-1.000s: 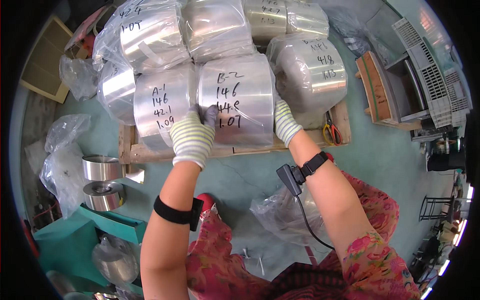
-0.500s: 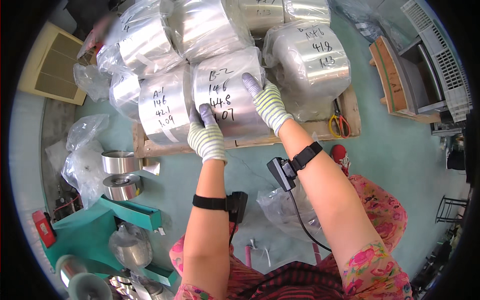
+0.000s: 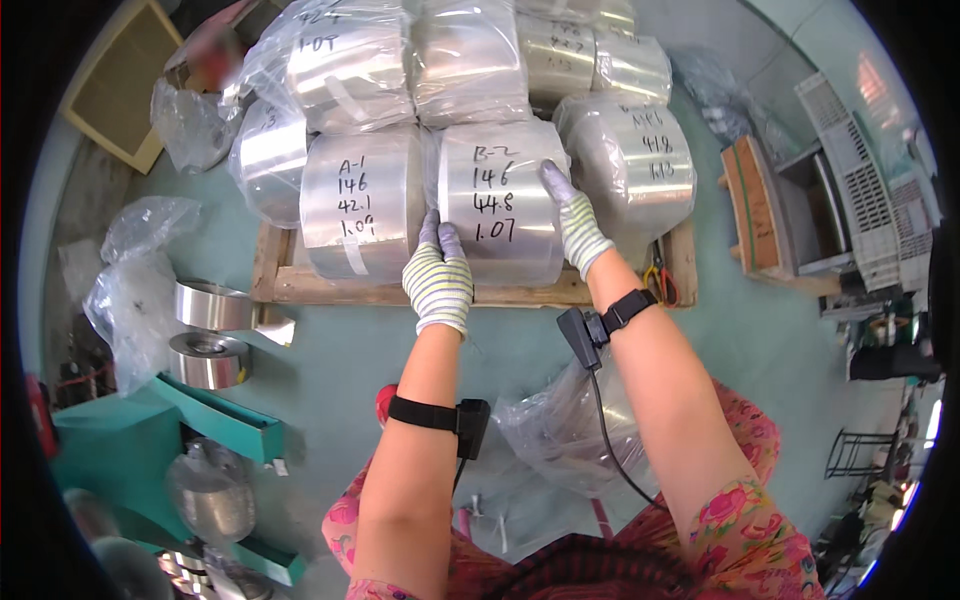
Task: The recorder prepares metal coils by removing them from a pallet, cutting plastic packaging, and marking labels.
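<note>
A large silvery roll (image 3: 508, 185) in clear plastic, with black handwriting on its curved face, lies at the front middle of the pallet. My left hand (image 3: 438, 285), in a striped glove with grey fingertips, grips its left edge by the gap to the neighbouring roll (image 3: 360, 200). On the other side my right hand (image 3: 583, 230), gloved the same way, holds its right edge. The thumb lies on the face there, and the other fingers are hidden. Close to the right hand lies another wrapped roll (image 3: 640, 175).
A wooden pallet (image 3: 530, 294) bears several wrapped rolls. Red-handled scissors (image 3: 660, 284) lie at its right front corner. Two narrow metal coils (image 3: 208, 360) stand on the floor at left, near loose plastic film (image 3: 135, 300). A wooden crate (image 3: 757, 200) stands at right.
My view has shifted, so the pallet appears further right and more of the back rolls shows. Both hands stay at the middle roll's edges; the left fingers sit lower, by the gap, off the handwriting.
</note>
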### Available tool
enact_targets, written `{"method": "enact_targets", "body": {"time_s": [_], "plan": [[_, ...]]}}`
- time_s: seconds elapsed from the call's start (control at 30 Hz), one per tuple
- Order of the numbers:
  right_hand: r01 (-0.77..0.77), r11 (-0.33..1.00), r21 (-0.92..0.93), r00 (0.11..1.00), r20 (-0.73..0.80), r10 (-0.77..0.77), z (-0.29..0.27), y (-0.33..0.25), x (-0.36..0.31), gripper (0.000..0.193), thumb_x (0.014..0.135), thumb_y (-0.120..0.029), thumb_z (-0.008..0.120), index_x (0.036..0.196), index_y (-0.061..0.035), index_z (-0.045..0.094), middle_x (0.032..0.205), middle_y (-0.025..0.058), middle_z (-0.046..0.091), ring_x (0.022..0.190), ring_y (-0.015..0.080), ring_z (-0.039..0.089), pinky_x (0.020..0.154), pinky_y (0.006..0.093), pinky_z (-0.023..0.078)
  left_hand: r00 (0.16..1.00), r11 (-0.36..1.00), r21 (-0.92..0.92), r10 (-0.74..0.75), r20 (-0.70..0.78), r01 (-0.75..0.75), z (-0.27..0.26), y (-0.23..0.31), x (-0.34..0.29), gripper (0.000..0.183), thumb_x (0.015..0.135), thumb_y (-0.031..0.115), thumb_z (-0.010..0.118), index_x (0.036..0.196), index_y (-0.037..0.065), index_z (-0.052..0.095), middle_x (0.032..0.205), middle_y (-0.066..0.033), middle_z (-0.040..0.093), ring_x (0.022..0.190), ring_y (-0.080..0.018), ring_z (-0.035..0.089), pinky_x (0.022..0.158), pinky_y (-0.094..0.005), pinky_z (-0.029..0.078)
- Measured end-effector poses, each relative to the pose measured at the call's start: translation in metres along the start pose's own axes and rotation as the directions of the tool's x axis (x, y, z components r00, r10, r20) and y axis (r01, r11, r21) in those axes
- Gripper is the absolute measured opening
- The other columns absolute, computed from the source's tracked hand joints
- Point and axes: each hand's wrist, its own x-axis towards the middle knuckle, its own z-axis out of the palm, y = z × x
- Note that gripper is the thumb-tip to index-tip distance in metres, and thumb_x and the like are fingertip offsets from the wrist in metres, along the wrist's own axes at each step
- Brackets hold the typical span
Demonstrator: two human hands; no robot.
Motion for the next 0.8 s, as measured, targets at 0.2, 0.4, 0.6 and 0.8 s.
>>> {"method": "enact_targets", "body": {"time_s": [0.2, 0.4, 0.6, 0.8], "plan": [[-0.047, 0.996, -0.08, 0.999, 0.008, 0.048, -0.009, -0.001, 0.0, 0.078, 0.068, -0.057, 0.066, 0.116, 0.0034, 0.051, 0.112, 0.0101, 0.053, 0.099, 0.0188, 0.048, 0.09, 0.0303, 0.035, 0.98, 0.993, -0.035, -0.108, 0.169, 0.115, 0.01, -0.008, 0.027, 0.064, 0.088, 0.051, 0.031, 0.126, 0.001, 0.042, 0.118, -0.0246, 0.05, 0.109, -0.0396, 0.047, 0.093, -0.0378, 0.037], [-0.126, 0.986, 0.109, 0.981, 0.16, 0.108, -0.001, -0.001, -0.003, 0.086, 0.073, -0.063, 0.055, 0.131, -0.0033, 0.034, 0.128, 0.0105, 0.043, 0.112, 0.0227, 0.044, 0.097, 0.0326, 0.033, 0.943, 0.756, -0.602, -0.058, 0.328, 0.256, 0.025, -0.037, 0.054, 0.069, 0.088, 0.055, 0.031, 0.13, 0.0, 0.037, 0.132, -0.0157, 0.04, 0.125, -0.0251, 0.034, 0.1, -0.0273, 0.028], [-0.262, 0.902, 0.343, 0.934, 0.324, 0.148, -0.009, 0.003, 0.011, 0.07, 0.082, -0.065, 0.038, 0.125, -0.0103, 0.041, 0.118, 0.0083, 0.051, 0.102, 0.0223, 0.051, 0.084, 0.0318, 0.044, 0.879, 0.713, -0.544, -0.223, 0.421, 0.442, 0.016, -0.004, 0.048, 0.077, 0.079, 0.066, 0.043, 0.125, 0.004, 0.044, 0.117, -0.0109, 0.05, 0.107, -0.0184, 0.046, 0.093, -0.0284, 0.035], [-0.205, 0.948, 0.244, 0.977, 0.116, 0.182, -0.004, 0.032, 0.006, 0.036, 0.094, -0.034, 0.035, 0.113, -0.0096, 0.052, 0.107, 0.0067, 0.058, 0.092, 0.017, 0.054, 0.075, 0.0261, 0.046, 0.883, 0.664, -0.591, -0.259, 0.392, 0.458, 0.025, -0.012, 0.049, 0.066, 0.074, 0.071, 0.047, 0.097, 0.009, 0.057, 0.074, -0.0002, 0.042, 0.071, -0.0095, 0.037, 0.064, -0.0205, 0.034]]}}
